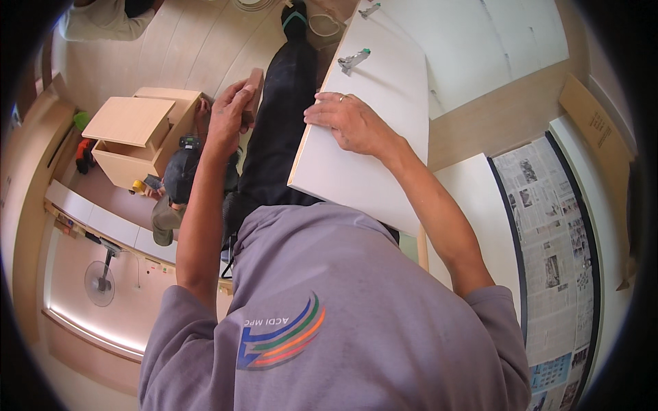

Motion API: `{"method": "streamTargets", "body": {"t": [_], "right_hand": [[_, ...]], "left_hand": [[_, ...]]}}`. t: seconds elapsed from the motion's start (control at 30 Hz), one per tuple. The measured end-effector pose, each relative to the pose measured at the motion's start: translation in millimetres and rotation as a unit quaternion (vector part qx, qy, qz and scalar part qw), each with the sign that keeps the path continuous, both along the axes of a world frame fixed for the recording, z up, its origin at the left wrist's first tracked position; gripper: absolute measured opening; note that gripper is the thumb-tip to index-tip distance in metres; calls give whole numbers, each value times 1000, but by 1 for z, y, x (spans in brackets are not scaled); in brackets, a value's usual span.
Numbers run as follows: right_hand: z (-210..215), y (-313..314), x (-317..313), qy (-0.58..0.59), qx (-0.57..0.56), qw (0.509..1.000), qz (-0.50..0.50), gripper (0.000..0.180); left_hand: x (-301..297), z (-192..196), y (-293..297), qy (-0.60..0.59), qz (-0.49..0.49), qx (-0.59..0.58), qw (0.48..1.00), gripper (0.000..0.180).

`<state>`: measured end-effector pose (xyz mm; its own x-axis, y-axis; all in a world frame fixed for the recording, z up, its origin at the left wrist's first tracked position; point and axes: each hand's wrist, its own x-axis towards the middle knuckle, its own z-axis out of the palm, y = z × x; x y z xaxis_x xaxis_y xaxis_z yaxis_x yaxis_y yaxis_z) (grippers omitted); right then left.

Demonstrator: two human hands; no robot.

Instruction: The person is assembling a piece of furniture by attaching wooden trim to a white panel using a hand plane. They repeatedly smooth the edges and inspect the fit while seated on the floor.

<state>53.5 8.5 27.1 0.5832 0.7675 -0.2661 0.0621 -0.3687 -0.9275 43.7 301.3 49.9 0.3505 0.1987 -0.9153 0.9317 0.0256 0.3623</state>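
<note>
My left hand (228, 118) is closed around a brown, flat rectangular block (253, 96), raised left of the white cabinet door panel (384, 137). The block is apart from the panel. Across the panel's left edge lies my right hand (351, 122), its fingers stretched out and resting on the white face, the tips reaching the pale raw edge. Two metal hinges (354, 63) with green tips stand on the panel's far part. Below the panel's left side my dark-trousered leg (277, 130) stretches forward.
At left another person with a dark cap (181, 175) crouches beside a light wooden cabinet (127, 161), a yellow tool (140, 186) near their hand. A standing fan (101, 279) is at lower left. Newspaper (545, 226) covers a surface at right. Another person (110, 20) is at upper left.
</note>
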Motion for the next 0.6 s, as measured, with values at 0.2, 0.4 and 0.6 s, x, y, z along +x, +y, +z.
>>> {"method": "streamTargets", "body": {"t": [0.2, 0.4, 0.6], "right_hand": [[6, 0, -11, -16, 63, 997, -35, 39], [21, -16, -18, 179, 106, 970, -124, 40], [-70, -55, -21, 178, -190, 900, -350, 56]], "left_hand": [[8, 2, -18, 11, -53, -13, 998, 54], [5, 6, -39, 2, -109, -24, 994, 57], [2, 1, -83, -2, -266, 40, 963, 56]]}}
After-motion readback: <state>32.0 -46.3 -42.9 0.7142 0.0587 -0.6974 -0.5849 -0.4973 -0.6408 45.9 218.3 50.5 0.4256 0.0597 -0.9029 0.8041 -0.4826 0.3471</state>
